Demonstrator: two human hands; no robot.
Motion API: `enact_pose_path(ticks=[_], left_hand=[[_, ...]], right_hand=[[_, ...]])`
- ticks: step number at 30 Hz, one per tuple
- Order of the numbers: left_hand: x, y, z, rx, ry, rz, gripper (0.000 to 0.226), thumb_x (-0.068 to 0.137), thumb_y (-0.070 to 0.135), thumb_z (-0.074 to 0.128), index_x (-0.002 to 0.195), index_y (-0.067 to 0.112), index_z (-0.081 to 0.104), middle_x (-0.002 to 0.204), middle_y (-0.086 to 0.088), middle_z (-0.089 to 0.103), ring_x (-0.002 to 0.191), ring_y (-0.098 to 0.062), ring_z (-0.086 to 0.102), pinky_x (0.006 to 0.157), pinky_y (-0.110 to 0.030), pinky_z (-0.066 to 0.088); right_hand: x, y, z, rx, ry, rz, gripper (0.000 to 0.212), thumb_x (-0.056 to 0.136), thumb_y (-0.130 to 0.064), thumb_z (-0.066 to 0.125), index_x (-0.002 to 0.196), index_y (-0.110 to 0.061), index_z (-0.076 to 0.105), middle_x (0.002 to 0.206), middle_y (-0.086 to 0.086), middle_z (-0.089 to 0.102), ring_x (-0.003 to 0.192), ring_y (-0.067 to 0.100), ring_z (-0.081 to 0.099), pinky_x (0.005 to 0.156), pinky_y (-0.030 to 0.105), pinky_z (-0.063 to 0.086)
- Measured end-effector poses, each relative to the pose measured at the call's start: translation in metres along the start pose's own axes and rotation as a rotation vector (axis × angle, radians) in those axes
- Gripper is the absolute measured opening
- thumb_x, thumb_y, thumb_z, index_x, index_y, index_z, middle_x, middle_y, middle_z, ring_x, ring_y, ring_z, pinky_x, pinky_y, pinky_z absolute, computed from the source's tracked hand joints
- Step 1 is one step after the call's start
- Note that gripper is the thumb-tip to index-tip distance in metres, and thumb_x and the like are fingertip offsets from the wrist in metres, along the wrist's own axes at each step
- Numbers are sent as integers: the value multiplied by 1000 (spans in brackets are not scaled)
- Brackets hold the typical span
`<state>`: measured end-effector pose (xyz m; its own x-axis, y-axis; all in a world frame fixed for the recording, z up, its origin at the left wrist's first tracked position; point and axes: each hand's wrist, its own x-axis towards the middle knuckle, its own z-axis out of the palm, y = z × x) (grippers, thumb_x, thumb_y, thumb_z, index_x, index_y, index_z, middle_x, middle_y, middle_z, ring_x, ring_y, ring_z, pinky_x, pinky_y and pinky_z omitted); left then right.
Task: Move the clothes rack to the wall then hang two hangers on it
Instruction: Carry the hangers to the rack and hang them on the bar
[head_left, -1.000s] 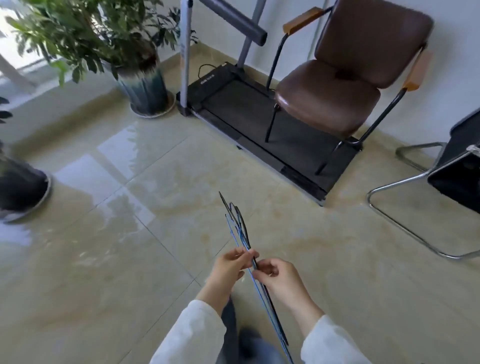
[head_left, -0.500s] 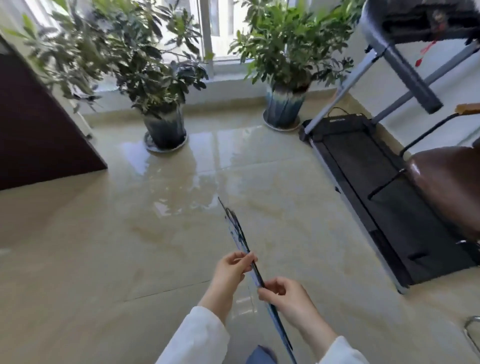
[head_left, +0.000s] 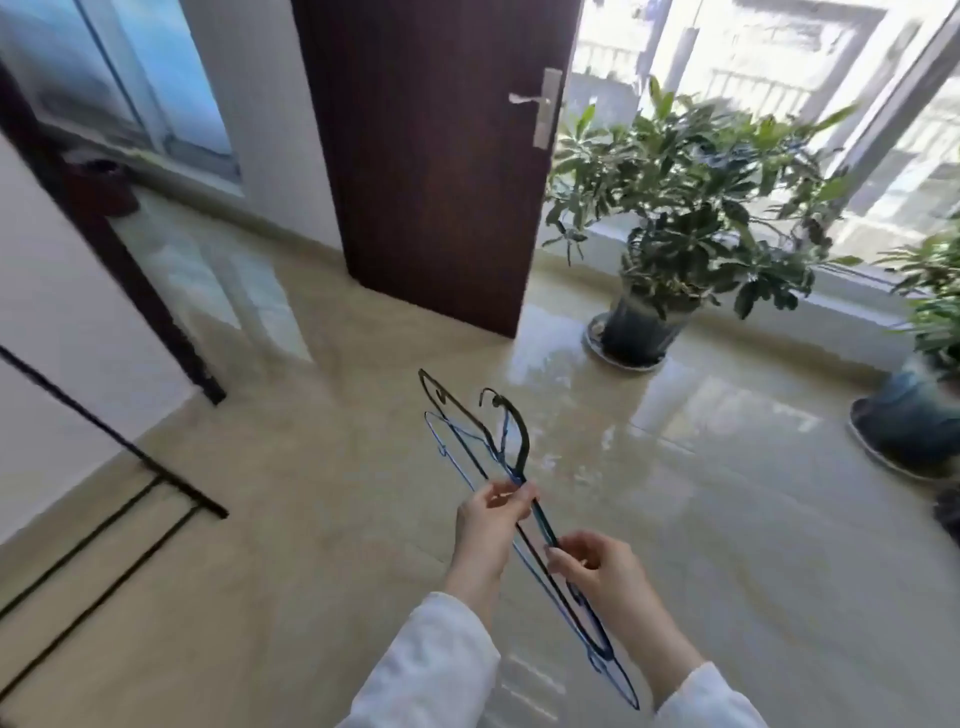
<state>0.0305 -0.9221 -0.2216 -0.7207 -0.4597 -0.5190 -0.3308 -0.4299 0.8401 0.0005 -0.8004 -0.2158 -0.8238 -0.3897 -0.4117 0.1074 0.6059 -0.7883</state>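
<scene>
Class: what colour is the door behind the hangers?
Dark brown door, seen in the head view.

A home's sunlit room: glossy tiled floor (head_left: 291, 519), dark wooden door (head_left: 431, 156), potted plants (head_left: 685, 208) (by big windows).

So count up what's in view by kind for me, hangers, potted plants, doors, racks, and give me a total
Hangers: 2, one black, one blue, held by left hand and right hand
Potted plants: 2
Doors: 1
Clothes rack: 1, only partly in view
Total: 6
</scene>
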Motion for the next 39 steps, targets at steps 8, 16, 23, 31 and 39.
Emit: enact_pose_path(ticks=[8, 16, 23, 31, 39], left_hand=[[21, 65, -129, -230, 395, 119, 14, 83, 18, 65, 73, 18, 54, 67, 4, 55, 63, -8, 53, 56, -17, 40], [46, 123, -242, -390, 756, 227, 13, 82, 21, 65, 74, 16, 57, 71, 3, 60, 70, -11, 59, 66, -22, 45], [41, 177, -338, -499, 990, 309, 13, 84, 20, 63, 81, 10, 56, 67, 2, 57, 63, -6, 55, 53, -19, 38], [10, 220, -450, -605, 1143, 378, 17, 82, 25, 64, 71, 19, 53, 70, 1, 57, 67, -9, 54, 56, -21, 38], [-14, 269, -564, -564, 1169, 487, 12, 83, 25, 63, 79, 17, 55, 73, 5, 59, 75, -13, 57, 74, -28, 42]], right_hand=[[52, -109, 105, -205, -224, -231, 15, 80, -22, 65, 68, -30, 61, 65, -7, 66, 57, 7, 53, 57, 18, 40], [101, -219, 208, -292, -461, -476, 23, 82, -24, 62, 63, -35, 57, 65, -11, 65, 61, 13, 54, 62, 28, 43], [113, -314, 294, -343, -649, -658, 11, 83, -25, 61, 72, -28, 62, 67, -10, 65, 56, 5, 49, 61, 27, 41], [80, -395, 398, -324, -727, -782, 12, 84, -25, 59, 88, -19, 68, 73, -7, 67, 64, 3, 53, 59, 20, 40], [43, -475, 491, -304, -690, -880, 7, 85, -25, 57, 83, -25, 64, 70, -17, 65, 69, 15, 58, 55, 18, 40]])
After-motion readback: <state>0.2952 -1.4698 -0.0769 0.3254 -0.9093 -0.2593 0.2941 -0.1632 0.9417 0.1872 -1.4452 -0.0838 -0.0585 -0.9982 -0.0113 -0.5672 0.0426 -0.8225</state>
